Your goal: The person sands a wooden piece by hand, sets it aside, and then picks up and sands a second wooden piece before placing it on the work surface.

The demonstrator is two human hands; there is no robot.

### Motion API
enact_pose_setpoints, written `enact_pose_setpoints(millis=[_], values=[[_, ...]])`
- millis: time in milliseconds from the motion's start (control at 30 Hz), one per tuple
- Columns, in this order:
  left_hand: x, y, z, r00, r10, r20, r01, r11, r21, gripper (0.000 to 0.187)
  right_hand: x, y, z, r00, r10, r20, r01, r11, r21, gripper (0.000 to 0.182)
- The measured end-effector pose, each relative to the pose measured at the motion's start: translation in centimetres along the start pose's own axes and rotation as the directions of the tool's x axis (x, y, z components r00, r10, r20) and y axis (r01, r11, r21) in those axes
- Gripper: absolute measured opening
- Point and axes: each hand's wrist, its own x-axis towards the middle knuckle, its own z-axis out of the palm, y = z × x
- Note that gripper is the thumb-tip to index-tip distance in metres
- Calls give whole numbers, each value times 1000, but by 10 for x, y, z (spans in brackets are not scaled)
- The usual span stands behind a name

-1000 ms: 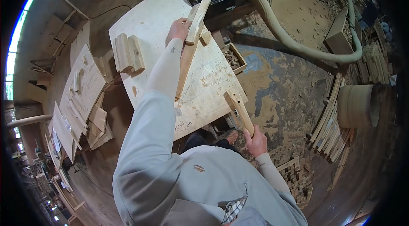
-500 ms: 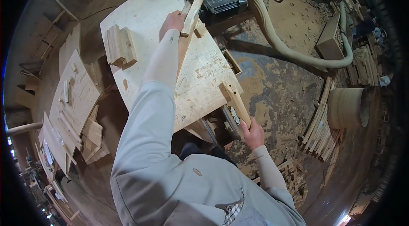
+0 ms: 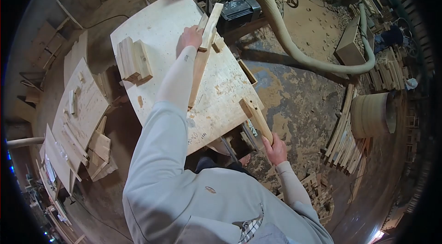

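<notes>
On the pale wooden tabletop (image 3: 159, 21), my left hand (image 3: 191, 38) is closed round a short wood piece, against a long wooden strip (image 3: 211, 25) that lies slantwise. A darker board (image 3: 199, 76) runs below them toward the table's middle. My right hand (image 3: 276, 149) grips the lower end of a wooden bar (image 3: 260, 122), whose upper end rests by the table's right corner. To the left of my left arm, several stacked wood blocks (image 3: 134, 60) lie on the tabletop. A small block (image 3: 218, 44) sits right of the strip.
A black motor (image 3: 237, 10) stands behind the table, with a thick ribbed hose (image 3: 281, 37) curving right. Under the right corner is a metal frame (image 3: 229, 149). Further right are a wooden drum (image 3: 372, 114) and long strips (image 3: 340, 133). Boards (image 3: 80, 106) lie at left.
The view has shifted slightly, so the table appears a little lower. My right hand sits lower with the bar, and both hands keep their grips.
</notes>
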Motion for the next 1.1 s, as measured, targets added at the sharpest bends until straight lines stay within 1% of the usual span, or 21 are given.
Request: enact_pose_setpoints(millis=[100,133,167,200,233,267,333,367,433,467,500,533,567,700,767,833,867,933,1000,1033,1100], values=[[-2,-5,5,1000,-2,10,2,1000,-13,51,1,-10,-9,999,30,32,-31,999,16,45],[-5,-6,3,1000,30,5,-30,995,-98,46,0,-11,-11,1000,19,25,-19,1000,6,44],[-4,-7,-1,1000,25,5,-24,995,-95,46,0,-13,-13,1000,7,20,-7,1000,-4,43],[-3,-9,-4,984,141,-105,-146,988,-47,42,1,-14,-15,1000,7,24,-7,1000,-1,43],[0,-8,-5,946,259,-197,-262,965,11,38,1,-16,-19,999,18,37,-17,1000,-20,43],[0,-9,-6,947,259,-192,-262,965,10,38,0,-17,-22,999,24,47,-22,999,-39,42],[-7,-7,-23,913,398,-89,-373,904,211,32,-1,-17,-26,998,22,55,-19,998,-56,42],[-10,-6,-28,913,399,-87,-374,902,215,32,0,-17,-27,998,18,62,-14,997,-71,42],[-12,-16,-20,895,433,-110,-431,901,41,33,1,-21,-32,996,38,79,-33,997,-63,42],[-9,-22,-14,931,327,-161,-337,941,-39,34,0,-23,-34,994,57,93,-52,997,-61,42],[-9,-25,-10,932,331,-145,-339,940,-35,34,-1,-26,-35,993,71,97,-66,996,-54,42],[-10,-31,-6,977,188,-105,-194,980,-43,35,-1,-29,-37,994,67,88,-62,996,-59,42],[-10,-37,-4,997,40,-71,-43,998,-45,35,0,-30,-38,995,56,80,-51,997,-65,42],[-1,-31,2,999,43,-2,-43,997,-65,39,0,-24,-40,989,77,126,-69,995,-68,44],[14,-35,16,999,26,27,-21,984,-177,34,-2,-22,-40,985,95,141,-90,995,-42,45],[26,-32,24,1000,25,5,-23,984,-177,33,0,-23,-39,983,105,148,-104,994,-18,46],[31,-30,29,1000,24,-18,-27,983,-179,32,-1,-24,-40,985,96,147,-90,995,-44,44],[37,-21,31,1000,13,-16,-15,986,-163,32,1,-27,-44,986,86,146,-76,995,-72,43],[39,-18,29,1000,-4,-14,2,990,-138,31,2,-31,-45,979,105,173,-98,994,-48,48],[38,-18,28,1000,-10,-6,9,987,-158,32,2,-31,-44,978,104,182,-97,994,-46,48],[36,-17,26,1000,-18,1,18,985,-170,33,2,-30,-40,984,97,148,-92,995,-36,47]])
